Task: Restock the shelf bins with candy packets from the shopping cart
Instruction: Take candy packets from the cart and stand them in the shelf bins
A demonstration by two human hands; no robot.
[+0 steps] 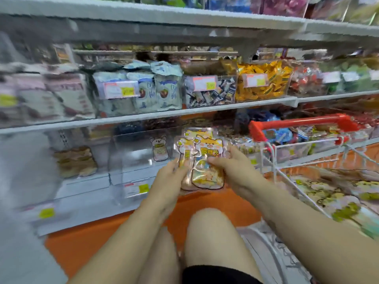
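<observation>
Head view, the only one we have: we hold a small stack of candy packets (202, 160) upright in front of the lower shelf, between the clear bin (131, 158) on the left and the shopping cart (297, 121) on the right, touching neither. Our left hand (171, 177) grips the stack's lower left edge with curled fingers. Our right hand (229, 163) pinches the right side, thumb across the front. We judge the packets light, floppy and slick, with glossy film that slides packet on packet, so a hold on both side edges, squeezing the stack flat, looks safest. The contents seem to be small loose pieces, unlikely to break. Each packet is shaped clear plastic with a yellow cartoon animal on top and pale sweets showing through below (at least two overlap; the exact count is unclear). The bin holds one bear-shaped packet (159, 149) standing toward its right side — more packets lie in the cart.
</observation>
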